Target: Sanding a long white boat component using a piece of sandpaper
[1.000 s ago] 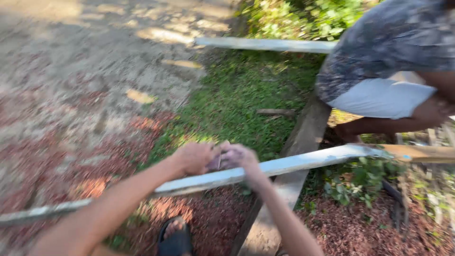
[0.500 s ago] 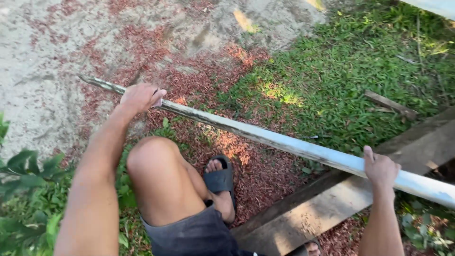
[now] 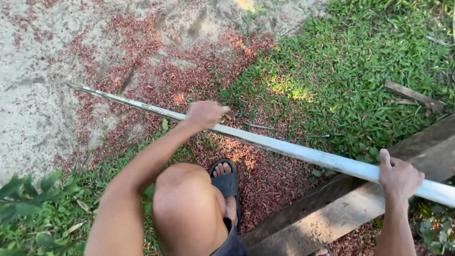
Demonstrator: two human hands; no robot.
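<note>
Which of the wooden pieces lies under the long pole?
The big dark plank at lower right: the pale pole crosses over it by the right hand. The small wood scrap lies apart in the grass.

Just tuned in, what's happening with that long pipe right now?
A person is crouched outdoors with both hands on a long pale pipe that slants across the ground. The left hand grips it near the middle, above reddish fallen leaves; the right hand grips it further along, where it crosses a wooden plank. The pipe's far tip lies out on bare sandy ground. One bent knee and a sandalled foot sit just below the pipe, and grass lies beyond it.
</note>
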